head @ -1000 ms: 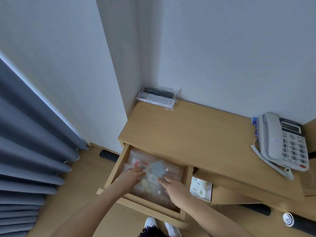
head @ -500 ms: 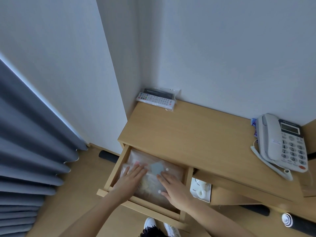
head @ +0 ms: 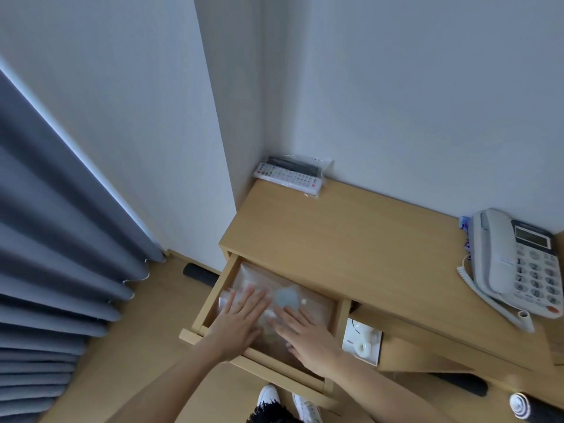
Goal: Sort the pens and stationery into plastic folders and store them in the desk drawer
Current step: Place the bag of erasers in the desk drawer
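Observation:
The desk drawer (head: 210, 303) stands pulled out below the wooden desk top. Clear plastic folders (head: 317, 303) with blurred stationery inside lie flat in it, a pale blue shape and a white snap showing through. My left hand (head: 241, 319) rests palm down on the left part of the folders, fingers spread. Flat on the right part lies my right hand (head: 305, 331), fingers apart. Neither hand grips anything. What lies beneath the hands is hidden.
A bagged white remote control (head: 290, 177) lies at the desk's back left corner. A white telephone (head: 518, 264) sits at the right. A white sheet with tape rolls (head: 363, 343) rests on a lower shelf right of the drawer. Grey curtains (head: 61, 254) hang at left.
Both hands have slid further into the drawer and flattened onto the folders. The folders now lie smoother and deeper in the drawer.

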Demonstrator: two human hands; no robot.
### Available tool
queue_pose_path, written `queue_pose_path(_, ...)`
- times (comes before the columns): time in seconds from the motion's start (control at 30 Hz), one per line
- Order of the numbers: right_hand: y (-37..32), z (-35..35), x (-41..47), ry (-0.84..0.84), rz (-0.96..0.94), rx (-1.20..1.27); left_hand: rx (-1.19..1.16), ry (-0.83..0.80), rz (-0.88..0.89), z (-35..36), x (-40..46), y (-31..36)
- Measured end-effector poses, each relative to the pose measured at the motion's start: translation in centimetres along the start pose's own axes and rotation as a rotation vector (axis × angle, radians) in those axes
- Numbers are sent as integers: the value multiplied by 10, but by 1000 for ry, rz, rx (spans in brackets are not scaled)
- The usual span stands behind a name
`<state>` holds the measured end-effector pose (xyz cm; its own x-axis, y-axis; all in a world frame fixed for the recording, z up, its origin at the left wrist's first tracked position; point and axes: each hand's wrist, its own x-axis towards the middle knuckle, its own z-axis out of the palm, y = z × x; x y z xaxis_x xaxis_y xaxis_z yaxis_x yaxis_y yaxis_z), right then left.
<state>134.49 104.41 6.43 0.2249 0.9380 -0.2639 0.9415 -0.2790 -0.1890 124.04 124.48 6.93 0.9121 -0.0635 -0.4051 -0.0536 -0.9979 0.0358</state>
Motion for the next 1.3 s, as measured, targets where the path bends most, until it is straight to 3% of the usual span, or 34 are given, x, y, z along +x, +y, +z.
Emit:
queue_pose_path(0.27, -2, -11, 3, -7, 315, 320, -56, -11, -59, -21, 22, -3)
queue_pose_path(0.4, 6, -14, 7, -73, 374, 308, -67, -50, -28, -35, 28, -10)
queue_pose_path(0.57, 14, -23, 7, -108, 492, 570, -194, -126, -35, -52, 28, -35)
queue_pose_path(0.73, 17, -31, 8, -147, 501, 654, -312, -177, -97, -56, 25, -43)
queue_pose_path(0.9, 31, -52, 4, -123, 473, 754, -457, -42, -118, -66, 27, -51)
queue_pose_path(1.1, 46, -74, 6, -77, 475, 792, -337, 207, -109, -81, 33, -47)
queue_pose_path(1.2, 47, -70, 7, -72, 490, 801, -305, 263, -92, -70, 30, -40)
queue_pose_path(1.3, 48, -64, 8, -77, 514, 822, -176, 286, 31, -57, 25, -30)
